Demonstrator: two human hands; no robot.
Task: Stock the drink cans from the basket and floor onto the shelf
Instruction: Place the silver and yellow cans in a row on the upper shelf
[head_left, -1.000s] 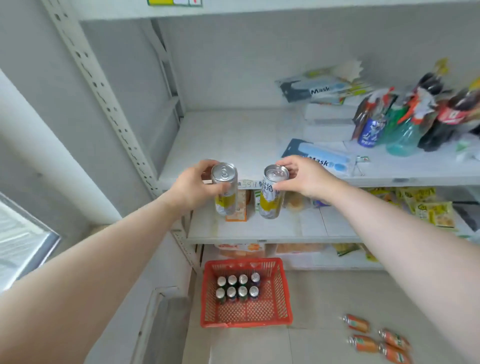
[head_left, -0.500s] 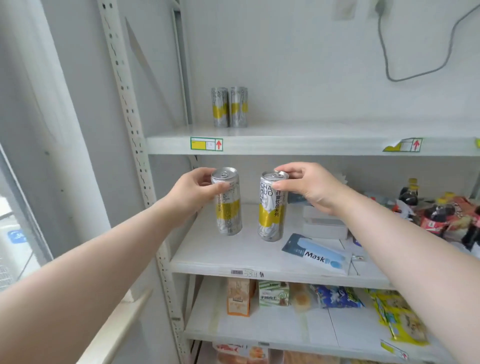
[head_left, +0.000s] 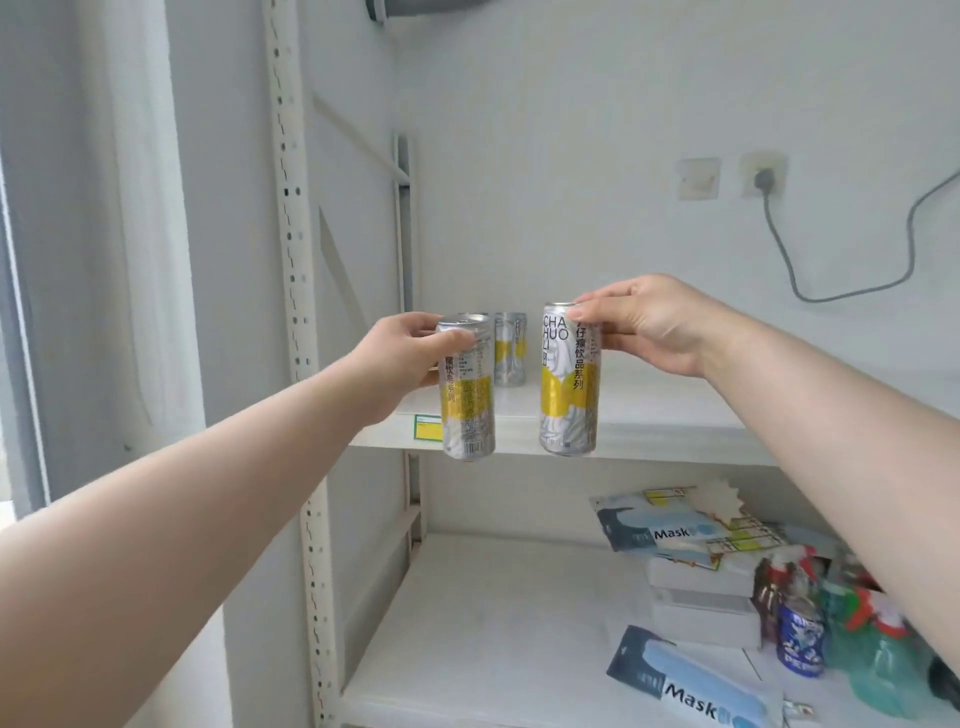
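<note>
Person's arms, head view. Left forearm (head_left: 208, 493) and right forearm (head_left: 831, 441): both bare from the frame edge to the wrist, with smooth, unmarked skin. Left hand (head_left: 402, 353) and right hand (head_left: 649, 325): both bare. One of the right hand's fingers (head_left: 613, 296) shows a short, plain nail.

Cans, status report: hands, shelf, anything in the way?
Left hand grips left can; right hand grips right can. Both upright before the top shelf, not yet down. Shelved cans at back; nothing blocking.
</note>
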